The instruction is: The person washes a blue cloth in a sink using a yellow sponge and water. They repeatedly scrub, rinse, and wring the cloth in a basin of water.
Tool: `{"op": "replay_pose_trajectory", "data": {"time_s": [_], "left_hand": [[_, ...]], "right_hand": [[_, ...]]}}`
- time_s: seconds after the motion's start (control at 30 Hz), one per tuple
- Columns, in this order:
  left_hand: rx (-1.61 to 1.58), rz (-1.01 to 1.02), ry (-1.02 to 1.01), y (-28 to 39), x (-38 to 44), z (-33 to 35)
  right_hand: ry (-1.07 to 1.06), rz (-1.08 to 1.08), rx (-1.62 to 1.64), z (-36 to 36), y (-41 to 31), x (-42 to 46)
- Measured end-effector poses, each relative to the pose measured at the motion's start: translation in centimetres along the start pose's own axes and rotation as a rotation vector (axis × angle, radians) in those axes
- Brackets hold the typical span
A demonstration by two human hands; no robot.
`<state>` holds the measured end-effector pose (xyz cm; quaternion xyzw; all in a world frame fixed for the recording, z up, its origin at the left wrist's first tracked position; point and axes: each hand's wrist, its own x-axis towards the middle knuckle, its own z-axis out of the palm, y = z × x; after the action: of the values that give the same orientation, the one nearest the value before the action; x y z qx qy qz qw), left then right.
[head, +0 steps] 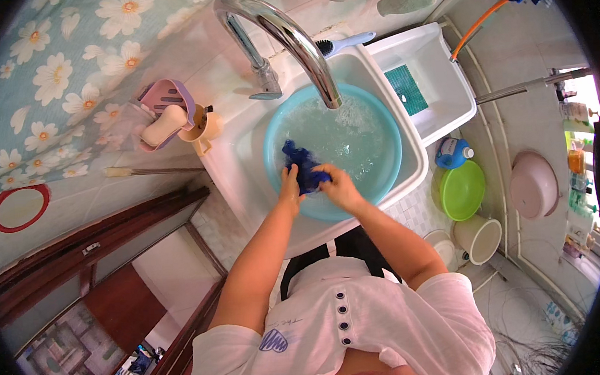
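Note:
A wet, dark blue cloth [303, 167] is bunched between my two hands, low over the water of a light blue plastic basin [399, 155]. My left hand [291, 188] grips its near left side, thumb pointing up along the fabric. On the right side, my right hand [340, 185] pinches the cloth between thumb and fingers. The far end of the cloth trails toward the basin's left part. Foam and bubbles float on the water beneath a curved chrome faucet [290, 33]. The basin sits inside a white sink [243, 191].
A bar of soap [165, 124] rests in a wall soap dish [173, 89] above a peach cup [209, 128]. A blue-handled brush [348, 43] lies behind the sink. To the right are a white tub [437, 122], a blue detergent bottle [452, 152] and a green basin [462, 190].

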<state>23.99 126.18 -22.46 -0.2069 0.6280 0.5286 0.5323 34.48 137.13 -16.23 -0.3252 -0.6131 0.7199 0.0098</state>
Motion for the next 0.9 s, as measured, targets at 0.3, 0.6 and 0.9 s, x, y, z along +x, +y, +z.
{"op": "replay_pose_trajectory", "data": {"time_s": [0.3, 0.6, 0.9], "left_hand": [[-0.507, 0.236, -0.479, 3.4, -0.8, 1.9], [-0.535, 0.115, -0.359, 5.3, -3.5, 4.5], [-0.396, 0.100, -0.178, 3.7, -4.9, 5.2]], "right_hand": [[0.157, -0.373, -0.115, 3.8, -5.2, -5.1], [0.391, -0.384, -0.570, 4.3, -5.0, -1.9], [0.374, -0.093, -0.307, 0.9, -2.6, 1.9]]}}
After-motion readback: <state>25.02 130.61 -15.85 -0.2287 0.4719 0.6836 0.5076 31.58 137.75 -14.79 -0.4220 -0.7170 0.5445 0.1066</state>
